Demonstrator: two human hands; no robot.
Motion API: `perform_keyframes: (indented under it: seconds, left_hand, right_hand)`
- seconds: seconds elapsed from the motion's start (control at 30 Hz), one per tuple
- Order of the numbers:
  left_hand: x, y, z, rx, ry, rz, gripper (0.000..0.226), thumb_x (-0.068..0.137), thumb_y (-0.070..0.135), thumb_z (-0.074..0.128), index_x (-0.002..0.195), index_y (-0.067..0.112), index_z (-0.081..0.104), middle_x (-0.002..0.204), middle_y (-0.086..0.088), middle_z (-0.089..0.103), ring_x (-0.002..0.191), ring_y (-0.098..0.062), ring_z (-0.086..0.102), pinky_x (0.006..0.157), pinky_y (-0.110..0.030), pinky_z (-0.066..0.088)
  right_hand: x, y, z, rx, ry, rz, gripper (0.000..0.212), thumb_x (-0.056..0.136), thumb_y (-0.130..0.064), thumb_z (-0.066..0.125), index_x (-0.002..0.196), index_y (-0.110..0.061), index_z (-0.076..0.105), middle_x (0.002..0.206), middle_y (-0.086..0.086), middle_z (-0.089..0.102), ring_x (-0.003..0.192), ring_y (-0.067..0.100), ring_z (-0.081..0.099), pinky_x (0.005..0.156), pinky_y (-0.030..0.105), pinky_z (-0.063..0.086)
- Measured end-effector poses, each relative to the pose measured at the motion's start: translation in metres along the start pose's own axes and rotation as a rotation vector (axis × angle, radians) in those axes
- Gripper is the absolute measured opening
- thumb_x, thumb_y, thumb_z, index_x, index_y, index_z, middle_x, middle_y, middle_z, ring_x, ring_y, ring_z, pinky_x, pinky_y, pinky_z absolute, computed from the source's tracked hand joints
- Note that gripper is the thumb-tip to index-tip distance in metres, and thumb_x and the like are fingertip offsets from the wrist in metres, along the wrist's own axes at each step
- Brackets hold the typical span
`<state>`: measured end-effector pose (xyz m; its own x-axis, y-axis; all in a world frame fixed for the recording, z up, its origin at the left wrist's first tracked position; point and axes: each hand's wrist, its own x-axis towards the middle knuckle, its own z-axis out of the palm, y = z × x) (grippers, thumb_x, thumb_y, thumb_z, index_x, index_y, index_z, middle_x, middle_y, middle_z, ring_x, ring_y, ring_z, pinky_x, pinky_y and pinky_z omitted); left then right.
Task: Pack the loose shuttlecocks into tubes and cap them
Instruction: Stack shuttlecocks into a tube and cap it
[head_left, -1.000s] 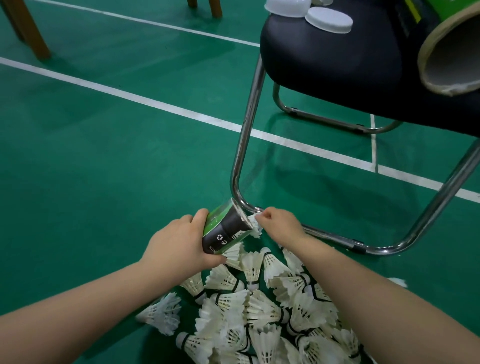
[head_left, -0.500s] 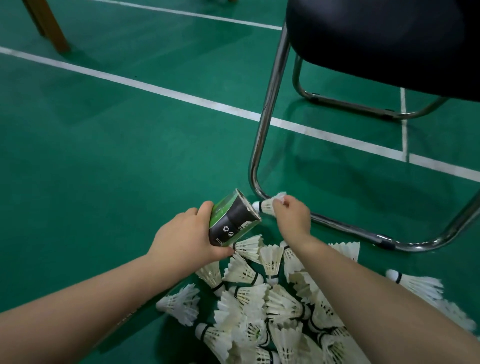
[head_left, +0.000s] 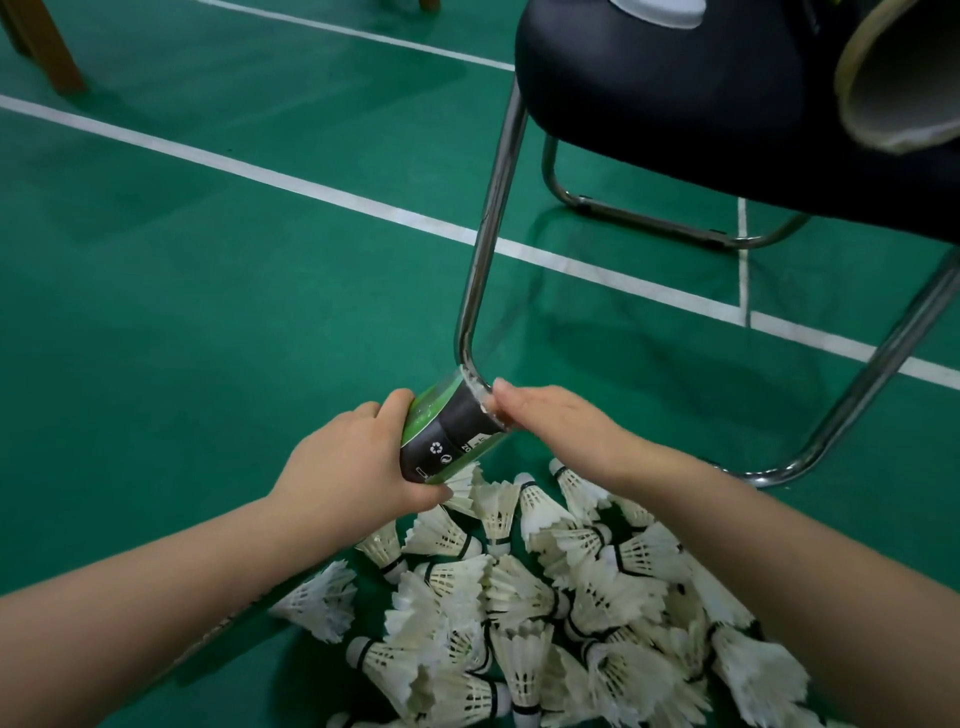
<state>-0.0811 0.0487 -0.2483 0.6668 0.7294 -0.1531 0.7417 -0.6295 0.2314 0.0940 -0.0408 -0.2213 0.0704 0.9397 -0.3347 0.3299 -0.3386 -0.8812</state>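
1. Green court floor (head_left: 208, 312) is spreading across the whole view, with white lines (head_left: 260, 171) running from 9 towards 3 o'clock. It is carrying most of the unfinished work.
2. Black chair (head_left: 675, 104) is filling the 1 to 2 o'clock corner, and its chrome frame (head_left: 493, 208) is dropping to the floor near centre. The frame's bend is sitting right by the held tube's mouth and, I judge, is crowding the loading hand.
3. Loose shuttlecocks (head_left: 545, 613) are lying in a heap at 6 o'clock between the forearms. With so many unpacked, the job is looking far from finished.
4. Spare tube (head_left: 904, 78) is lying on the chair seat at 1 o'clock. Its open end is facing the camera, uncapped, with nothing showing near the mouth.
5. Held tube (head_left: 449, 436), green and black, is tilting away just below centre, over the heap's far edge. How full it is cannot be told.
6. Left hand (head_left: 348, 467) is wrapping round the held tube's near end. Right hand (head_left: 556, 421) is bunching curled fingers at the tube's mouth, but whether they are pinching a shuttlecock I cannot tell.
7. White cap (head_left: 660, 8) is lying on the seat at 12 o'clock, and no tube in view is wearing one.
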Motion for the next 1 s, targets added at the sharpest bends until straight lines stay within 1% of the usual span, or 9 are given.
perform_keyframes:
  seconds: [0.1, 0.23, 0.37, 0.43, 0.5, 0.6, 0.67, 0.8, 1.0]
  left_hand:
    - [-0.005, 0.004, 0.000, 0.011, 0.000, 0.047, 0.076, 0.062, 0.070, 0.062, 0.120, 0.030, 0.033, 0.097, 0.008, 0.054, 0.087, -0.013, 0.053, 0.071, -0.032, 0.051]
    - [-0.012, 0.009, 0.000, 0.025, -0.010, 0.079, 0.075, 0.065, 0.068, 0.062, 0.123, 0.029, 0.034, 0.100, 0.008, 0.054, 0.090, -0.012, 0.053, 0.070, -0.029, 0.050]
    - [-0.016, 0.011, 0.000, 0.058, -0.037, 0.086, 0.076, 0.065, 0.069, 0.060, 0.124, 0.030, 0.032, 0.101, 0.009, 0.053, 0.091, -0.011, 0.052, 0.070, -0.027, 0.049]
    - [-0.014, 0.010, -0.001, 0.047, -0.012, 0.080, 0.076, 0.064, 0.069, 0.060, 0.123, 0.030, 0.033, 0.100, 0.009, 0.054, 0.090, -0.012, 0.052, 0.069, -0.028, 0.049]
    - [-0.012, 0.011, -0.003, 0.016, 0.001, 0.065, 0.076, 0.063, 0.069, 0.062, 0.122, 0.030, 0.034, 0.097, 0.008, 0.054, 0.086, -0.013, 0.053, 0.069, -0.030, 0.050]
    - [-0.012, 0.010, -0.001, 0.006, -0.017, 0.042, 0.078, 0.064, 0.068, 0.062, 0.124, 0.029, 0.033, 0.099, 0.006, 0.055, 0.087, -0.015, 0.053, 0.070, -0.032, 0.051]
    - [-0.015, 0.007, 0.000, 0.027, -0.024, 0.038, 0.076, 0.065, 0.069, 0.061, 0.123, 0.028, 0.033, 0.097, 0.006, 0.054, 0.085, -0.014, 0.053, 0.069, -0.032, 0.051]
    - [-0.016, 0.003, -0.002, 0.043, -0.021, 0.033, 0.077, 0.065, 0.069, 0.061, 0.123, 0.028, 0.032, 0.097, 0.006, 0.054, 0.085, -0.014, 0.052, 0.067, -0.031, 0.051]
    - [-0.018, 0.008, -0.004, 0.026, -0.017, 0.054, 0.073, 0.065, 0.067, 0.062, 0.121, 0.029, 0.033, 0.092, 0.007, 0.050, 0.081, -0.013, 0.050, 0.066, -0.030, 0.050]
  right_hand:
    - [-0.006, -0.004, -0.002, 0.023, -0.181, 0.037, 0.036, 0.085, -0.054, 0.050, 0.107, -0.031, 0.066, 0.112, -0.013, 0.065, 0.107, -0.001, 0.056, 0.094, 0.019, 0.036]
    - [-0.005, -0.003, 0.008, 0.046, -0.275, 0.073, 0.029, 0.089, -0.034, 0.056, 0.116, -0.024, 0.063, 0.119, -0.006, 0.064, 0.113, 0.009, 0.057, 0.103, 0.026, 0.037]
    - [-0.004, 0.002, 0.021, 0.035, -0.298, 0.066, 0.026, 0.084, -0.044, 0.055, 0.104, -0.031, 0.065, 0.118, -0.003, 0.064, 0.110, 0.010, 0.058, 0.102, 0.029, 0.040]
    - [-0.004, -0.001, 0.029, 0.097, -0.066, 0.018, 0.022, 0.091, -0.041, 0.051, 0.086, -0.026, 0.067, 0.096, -0.002, 0.068, 0.091, 0.009, 0.061, 0.090, 0.025, 0.043]
    - [-0.002, -0.002, 0.032, 0.309, 0.318, 0.011, 0.033, 0.095, -0.030, 0.045, 0.068, -0.018, 0.060, 0.072, 0.000, 0.061, 0.068, 0.009, 0.054, 0.073, 0.024, 0.042]
    - [0.007, 0.020, 0.027, 0.556, 0.664, 0.206, 0.034, 0.095, -0.025, 0.041, 0.066, -0.013, 0.055, 0.063, 0.002, 0.054, 0.063, 0.014, 0.050, 0.071, 0.028, 0.040]
    - [0.005, 0.047, 0.027, 0.500, 0.634, 0.458, 0.029, 0.095, -0.024, 0.040, 0.072, -0.013, 0.054, 0.064, 0.001, 0.052, 0.061, 0.014, 0.049, 0.065, 0.028, 0.040]
    - [-0.013, 0.090, 0.041, 0.402, 0.329, 0.856, 0.029, 0.096, -0.015, 0.042, 0.069, -0.005, 0.051, 0.058, 0.005, 0.051, 0.047, 0.016, 0.049, 0.045, 0.022, 0.043]
    - [-0.001, 0.109, 0.049, 0.396, 0.351, 0.935, 0.031, 0.095, -0.029, 0.049, 0.079, -0.003, 0.052, 0.063, 0.011, 0.059, 0.050, 0.016, 0.059, 0.040, 0.020, 0.048]
